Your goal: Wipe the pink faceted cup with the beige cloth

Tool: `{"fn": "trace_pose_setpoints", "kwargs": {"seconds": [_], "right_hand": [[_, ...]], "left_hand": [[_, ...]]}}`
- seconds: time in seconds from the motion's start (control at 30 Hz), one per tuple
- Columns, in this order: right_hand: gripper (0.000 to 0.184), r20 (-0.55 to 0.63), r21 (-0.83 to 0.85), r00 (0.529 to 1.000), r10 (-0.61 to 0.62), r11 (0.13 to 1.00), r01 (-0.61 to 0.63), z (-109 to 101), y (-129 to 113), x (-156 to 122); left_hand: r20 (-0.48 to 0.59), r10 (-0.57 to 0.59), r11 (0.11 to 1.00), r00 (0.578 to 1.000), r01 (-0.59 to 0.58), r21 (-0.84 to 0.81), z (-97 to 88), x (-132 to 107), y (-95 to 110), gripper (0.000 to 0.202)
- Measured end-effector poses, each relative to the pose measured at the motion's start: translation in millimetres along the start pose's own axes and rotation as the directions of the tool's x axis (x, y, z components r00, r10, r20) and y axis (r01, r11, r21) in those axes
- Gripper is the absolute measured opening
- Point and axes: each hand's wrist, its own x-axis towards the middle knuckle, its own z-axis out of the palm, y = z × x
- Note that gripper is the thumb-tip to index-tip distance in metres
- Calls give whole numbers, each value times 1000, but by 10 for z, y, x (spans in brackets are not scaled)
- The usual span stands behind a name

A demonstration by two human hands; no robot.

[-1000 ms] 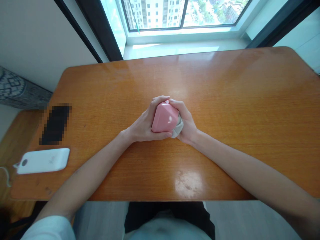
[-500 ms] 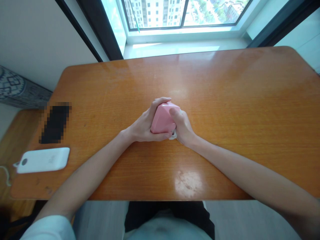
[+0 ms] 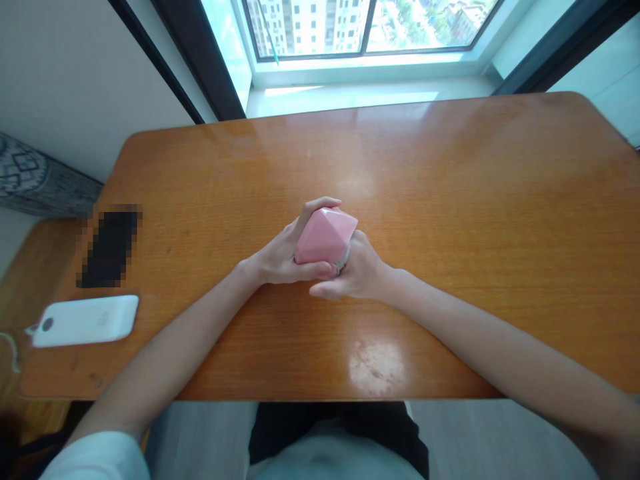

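Tall window panes (image 3: 370,27) are seen beyond a glossy orange wooden counter (image 3: 465,187), on which a pixelated dark slab (image 3: 110,247) and a white case (image 3: 83,322) are laid well off to the left. A faceted pink object (image 3: 325,237) is held near the counter's middle, clasped in a closed grip from both sides: the left hand (image 3: 285,257) is curled round its left side, and the right hand (image 3: 357,272) is pressed against its right. A crumpled pale cloth (image 3: 343,259) is squeezed at that right edge, mostly hidden. Most of the pink surface is left bare, with no wrapping around it seen.
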Motion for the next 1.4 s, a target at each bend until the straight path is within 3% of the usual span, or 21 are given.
{"fn": "trace_pose_setpoints", "kwargs": {"seconds": [0.13,0.33,0.77,0.93,1.0,1.1,1.2,1.3,1.4], "right_hand": [[57,148,-297,984,-99,945,139,-66,32,-16],[37,180,-561,969,-167,792,241,-86,43,-53],[27,119,-462,968,-221,851,251,-22,122,-24],[28,113,-414,976,-189,884,219,-14,98,-33],[29,92,-375,983,-161,909,184,-13,70,-25],[28,61,-190,995,-75,978,85,-28,-11,24],[30,47,57,994,101,993,-104,-56,-112,85],[40,100,291,945,313,899,-328,-75,-187,121],[49,144,441,886,441,773,-457,-76,-219,146]], "left_hand": [[4,1,1000,1000,-1,-8,-6,6,6,103],[-8,-17,1000,1000,17,-7,-12,7,45,100],[-21,6,1000,1000,-5,13,-15,50,40,106],[-65,83,996,994,-80,49,-29,68,28,104],[-80,103,993,992,-98,59,-33,67,19,100],[-107,107,994,989,-102,49,-30,60,19,96],[-119,95,995,988,-93,24,-17,55,23,95],[-128,83,996,988,-84,2,-4,54,12,98],[-123,87,996,989,-89,-5,3,49,-24,100]]}}
